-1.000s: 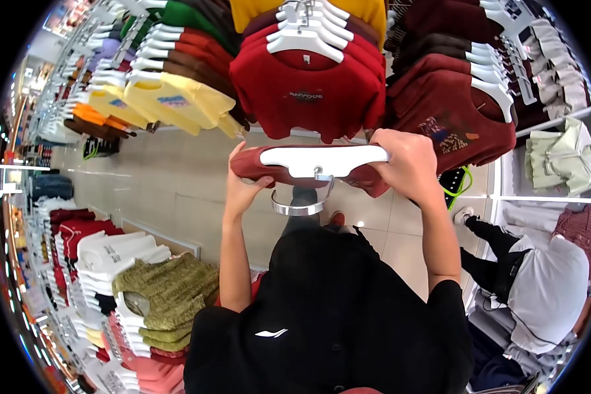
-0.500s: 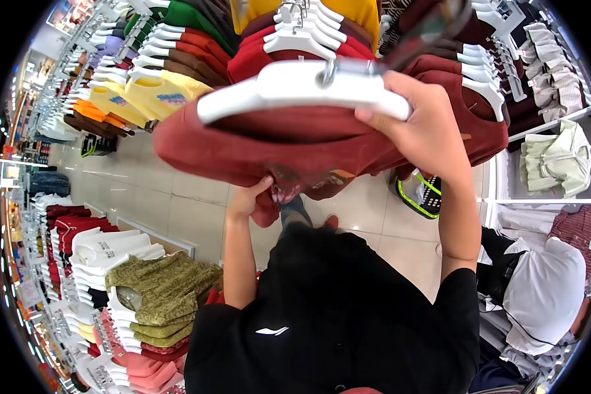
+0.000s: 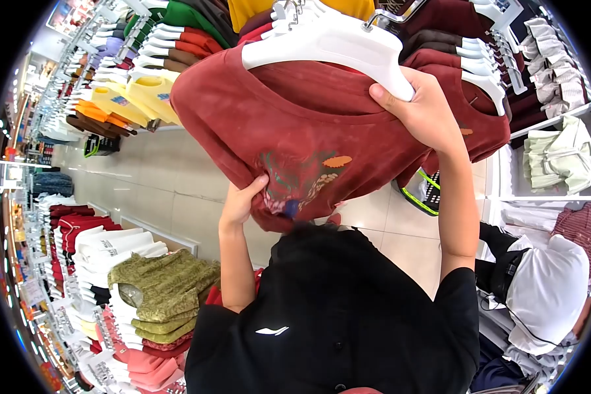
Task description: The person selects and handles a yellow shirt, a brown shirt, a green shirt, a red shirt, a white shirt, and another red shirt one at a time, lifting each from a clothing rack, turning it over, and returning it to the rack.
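A dark red shirt (image 3: 210,105) with a printed picture on its front hangs on a white hanger (image 3: 322,41) in front of me. My right hand (image 3: 425,108) is closed around the hanger's right end and the shirt's shoulder there. Lower down, my left hand (image 3: 241,200) pinches the shirt's cloth beside the print, thumb on top. The hanger's metal hook (image 3: 374,18) points away, near the rack ahead. Much of the floor directly beyond is hidden behind the shirt.
Yellow shirts (image 3: 152,95) and other garments hang at the left. An olive patterned top (image 3: 167,282) hangs at lower left. Black baskets with green rims (image 3: 421,194) stand on the tiled floor (image 3: 177,190). A person in a white shirt (image 3: 548,295) is at the right.
The shirt's front has tilted up toward me, so its print now shows widely. The hanger has moved up and away, and its hook has come into clear view.
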`<control>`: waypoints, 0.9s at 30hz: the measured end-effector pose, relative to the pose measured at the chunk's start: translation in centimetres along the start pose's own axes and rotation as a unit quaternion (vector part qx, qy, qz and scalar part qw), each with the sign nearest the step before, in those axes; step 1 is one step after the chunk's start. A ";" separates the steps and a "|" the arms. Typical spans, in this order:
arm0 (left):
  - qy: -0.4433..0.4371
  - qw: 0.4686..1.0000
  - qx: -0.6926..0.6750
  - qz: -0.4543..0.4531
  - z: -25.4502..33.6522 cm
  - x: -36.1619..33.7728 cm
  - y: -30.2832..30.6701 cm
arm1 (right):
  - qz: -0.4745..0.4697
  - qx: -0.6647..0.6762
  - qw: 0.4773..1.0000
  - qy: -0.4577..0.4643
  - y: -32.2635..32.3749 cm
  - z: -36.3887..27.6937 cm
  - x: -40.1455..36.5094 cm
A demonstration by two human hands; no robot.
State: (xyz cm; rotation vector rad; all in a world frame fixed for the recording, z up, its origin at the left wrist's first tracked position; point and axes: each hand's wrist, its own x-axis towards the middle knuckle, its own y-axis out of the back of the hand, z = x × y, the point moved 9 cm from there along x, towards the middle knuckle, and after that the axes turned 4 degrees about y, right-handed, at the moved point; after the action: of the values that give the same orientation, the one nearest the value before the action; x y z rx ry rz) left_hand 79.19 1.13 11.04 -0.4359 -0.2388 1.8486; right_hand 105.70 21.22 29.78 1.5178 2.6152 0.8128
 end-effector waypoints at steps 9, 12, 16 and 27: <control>-0.192 0.824 0.452 0.284 5.8 -3.4 2.5 | 0.034 -0.155 0.987 0.015 -2.6 -0.3 -3.2; -0.116 0.911 0.381 0.106 6.3 -4.4 -3.1 | 0.027 -0.168 0.985 0.031 -5.3 0.2 -4.4; -0.113 0.988 0.104 -0.023 3.8 -3.9 -9.0 | -0.019 -0.169 0.979 0.109 -11.4 -0.6 -7.4; -0.045 0.994 -0.006 0.098 8.4 -2.4 -2.6 | -0.087 0.279 0.955 0.043 -14.2 3.5 -14.4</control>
State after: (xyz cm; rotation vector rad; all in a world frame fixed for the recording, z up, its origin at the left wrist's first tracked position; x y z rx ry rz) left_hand 78.61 0.10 20.05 -0.3971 -0.2769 2.0634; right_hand 102.75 5.40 17.04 1.3181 3.1632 0.1231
